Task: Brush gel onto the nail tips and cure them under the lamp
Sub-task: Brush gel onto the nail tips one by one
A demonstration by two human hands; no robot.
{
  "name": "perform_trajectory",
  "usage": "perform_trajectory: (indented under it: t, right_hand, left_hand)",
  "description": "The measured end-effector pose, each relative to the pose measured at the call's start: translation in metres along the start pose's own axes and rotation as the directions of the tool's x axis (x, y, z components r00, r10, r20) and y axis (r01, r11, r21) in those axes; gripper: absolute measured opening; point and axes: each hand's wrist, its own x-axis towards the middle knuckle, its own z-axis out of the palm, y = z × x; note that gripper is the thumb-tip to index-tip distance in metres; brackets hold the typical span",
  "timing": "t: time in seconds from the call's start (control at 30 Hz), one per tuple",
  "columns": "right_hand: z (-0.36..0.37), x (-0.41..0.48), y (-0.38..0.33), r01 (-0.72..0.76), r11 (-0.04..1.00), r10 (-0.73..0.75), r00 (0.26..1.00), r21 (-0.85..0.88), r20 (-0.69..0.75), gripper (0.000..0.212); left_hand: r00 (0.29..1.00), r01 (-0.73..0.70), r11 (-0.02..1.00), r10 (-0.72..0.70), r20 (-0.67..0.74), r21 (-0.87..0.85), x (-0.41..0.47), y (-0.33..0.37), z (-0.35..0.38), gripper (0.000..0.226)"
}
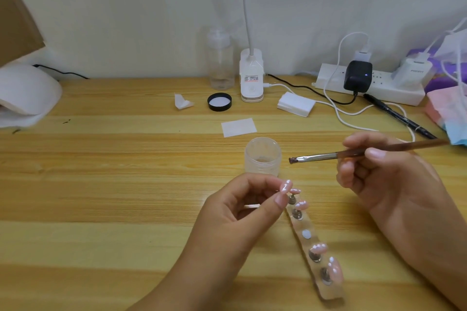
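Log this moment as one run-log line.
left hand: pinches nail tip | right hand: holds brush, bristles beside open gel jar | holder strip: four tips mounted, one spot bare | lamp: far left

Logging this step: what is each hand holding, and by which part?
Right hand holds the brush by its handle, just behind the metal ferrule. Left hand pinches a nail tip by its lower end.

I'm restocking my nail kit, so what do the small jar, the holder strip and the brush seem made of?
Jar: likely frosted plastic, cloudy see-through wall. Holder strip: probably clear glossy acrylic, table shows through. Brush: shiny silver ferrule, likely metal; brown handle, material unclear.
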Motion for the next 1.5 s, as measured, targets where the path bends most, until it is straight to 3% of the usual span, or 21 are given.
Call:
perform_trajectory:
  t: [0.13,0.33,0.5,0.87,1.03,1.17,1.5]
  right_hand:
    - [0.002,-0.002,-0.001,0.043,0.999,-0.042,0.998,-0.025,0.048,0.022]
    - [0.008,-0.004,-0.002,0.061,0.998,-0.061,0.998,-0.035,0.011,0.017]
    - [0.008,-0.005,-0.001,0.053,0.998,-0.054,0.998,-0.031,-0.029,0.028]
    - [0.007,-0.006,-0.001,0.060,0.996,-0.062,0.997,-0.071,-0.036,0.026]
    - [0.009,-0.006,-0.001,0.053,0.995,-0.056,0.998,-0.085,-0.027,0.009]
    - [0.010,-0.008,-0.002,0.084,0.991,-0.086,0.996,-0.103,-0.012,0.026]
    - [0.010,-0.008,0.000,0.140,0.982,-0.141,0.990,-0.125,-0.002,0.022]
  left_hand:
    - [1.000,-0.008,1.000,0.008,-0.008,0.007,0.000,0.000,0.000,0.015]
    - [0.999,0.008,1.000,-0.008,0.032,-0.011,0.000,0.001,0.000,0.011]
    - [0.999,0.010,0.999,-0.008,0.038,-0.031,0.001,0.000,-0.001,0.016]
    - [1.000,0.016,0.999,-0.016,0.020,-0.031,0.000,-0.001,-0.001,0.013]
    - [0.999,0.000,1.000,0.000,0.033,-0.007,0.001,0.000,-0.001,0.011]
    - [0.999,-0.006,1.000,0.006,0.034,-0.005,0.001,0.001,-0.001,0.009]
    - [1.000,-0.004,1.000,0.004,0.017,0.006,0.001,0.004,0.002,0.014]
